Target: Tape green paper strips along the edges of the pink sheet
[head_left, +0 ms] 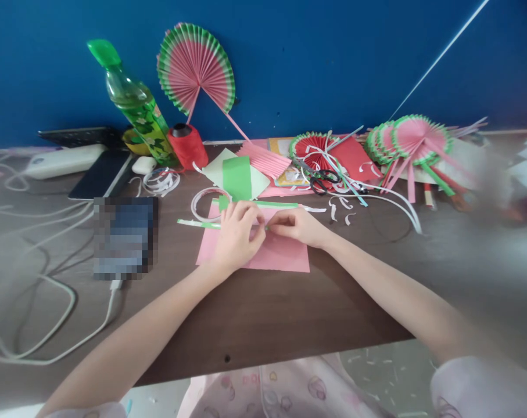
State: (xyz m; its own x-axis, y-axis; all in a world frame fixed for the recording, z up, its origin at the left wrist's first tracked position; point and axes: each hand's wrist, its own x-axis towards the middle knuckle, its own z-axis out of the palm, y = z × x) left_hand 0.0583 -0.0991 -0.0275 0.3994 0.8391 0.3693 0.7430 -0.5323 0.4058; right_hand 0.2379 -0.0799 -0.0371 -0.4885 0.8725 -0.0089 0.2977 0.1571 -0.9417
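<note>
A pink paper sheet (pixel 284 255) lies flat on the brown table (pixel 263 313). My left hand (pixel 237 235) rests on its upper part, fingers curled and pinched at the sheet's top edge. My right hand (pixel 298 225) meets it there, fingertips pinched on the same edge. A green and white paper strip (pixel 197 223) runs left from under my left hand. Another green strip (pixel 272 204) lies just beyond my fingers.
Green paper (pixel 237 177), scissors (pixel 324 180) and white paper trimmings lie behind the sheet. Pink-and-green folded paper fans (pixel 196 67) (pixel 415 136) stand at the blue wall. A green bottle (pixel 135 104), a red thread spool (pixel 187 145), a phone (pixel 124 235) and white cables occupy the left.
</note>
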